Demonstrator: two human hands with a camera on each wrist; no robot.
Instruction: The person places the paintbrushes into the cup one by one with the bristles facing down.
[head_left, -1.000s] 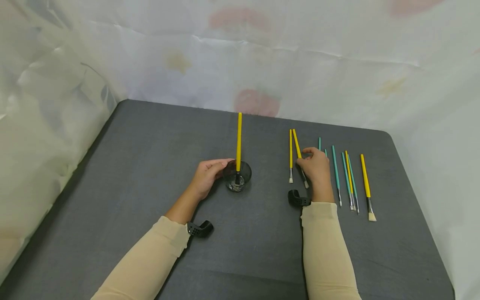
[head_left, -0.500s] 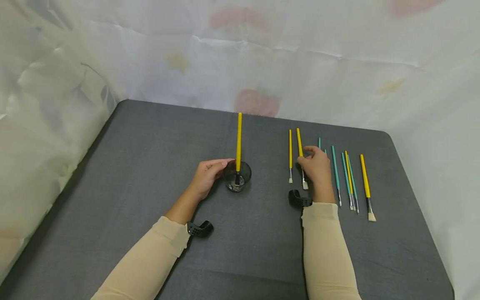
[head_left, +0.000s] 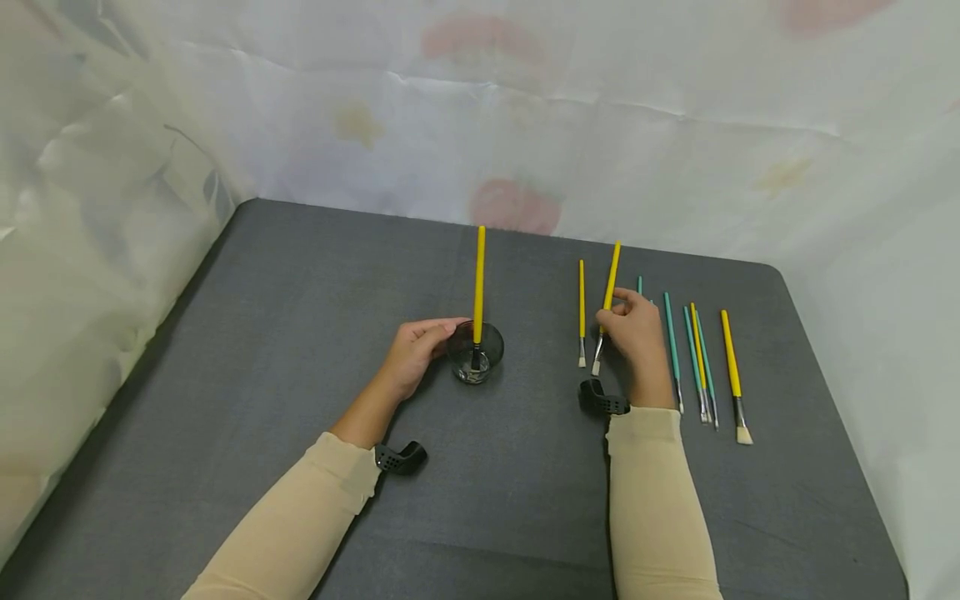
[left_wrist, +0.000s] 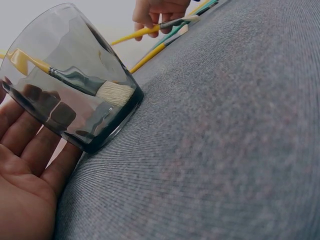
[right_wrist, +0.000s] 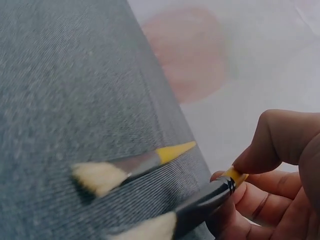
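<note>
- the right hand (head_left: 636,329) pinches a yellow-handled paintbrush with pale bristles (head_left: 607,305) between thumb and fingers, bristle end tilted down and near, handle slanting up and far.
- this held brush sits right of centre on the dark grey cloth-covered table (head_left: 300,333), just right of a second yellow brush lying flat (head_left: 581,310).
- the left hand (head_left: 414,350) curls its fingers round the left side of a small clear glass cup (head_left: 475,352), well left of the held brush.
- a long yellow brush (head_left: 478,287) stands upright in the cup, bristles at the bottom.
- right of the right hand lies a row of teal and yellow brushes (head_left: 701,358).
</note>
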